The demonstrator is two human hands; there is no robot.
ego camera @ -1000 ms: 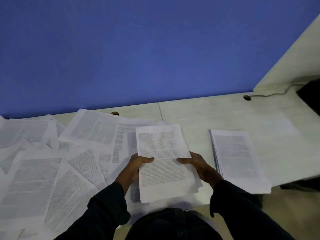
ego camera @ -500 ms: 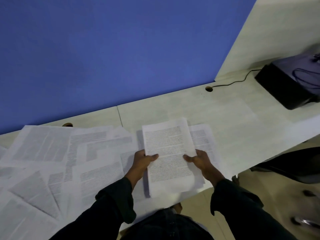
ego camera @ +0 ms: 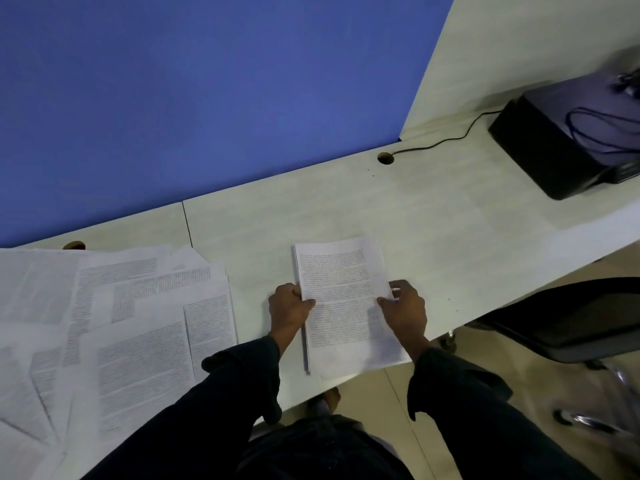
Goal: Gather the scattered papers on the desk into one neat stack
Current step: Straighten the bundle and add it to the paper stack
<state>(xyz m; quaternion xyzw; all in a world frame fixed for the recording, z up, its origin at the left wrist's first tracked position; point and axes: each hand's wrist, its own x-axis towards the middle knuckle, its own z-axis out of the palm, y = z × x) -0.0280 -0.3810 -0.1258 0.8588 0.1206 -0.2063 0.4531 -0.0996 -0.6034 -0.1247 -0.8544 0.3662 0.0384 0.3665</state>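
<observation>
Near the front edge of the tabletop (ego camera: 433,237), a stack of printed papers (ego camera: 343,299) lies square between two hands, its near end reaching over the edge. The left hand (ego camera: 289,311) grips the stack's left side, thumb curled onto the top sheet and fingers (ego camera: 294,291) bent around the edge. The right hand (ego camera: 405,306) pinches the right side in the same way, thumb on top. The sheets look fairly well aligned, with a thin band of lower pages showing along the left edge.

To the left, apart from the stack, many loose papers (ego camera: 138,323) lie overlapped at odd angles across the tabletop. At the far right stands a black box (ego camera: 568,140) with a cable (ego camera: 440,142) running to a hole in the surface; a dark chair (ego camera: 568,323) sits beside the table, and a blue wall (ego camera: 207,81) rises behind.

The step in hand appears to be squaring up and setting down the sheets gathered so far. The task looks only partly done, since most pages are still scattered. The next move likely calls for letting go of the stack without skewing it, then reaching left for more sheets.
</observation>
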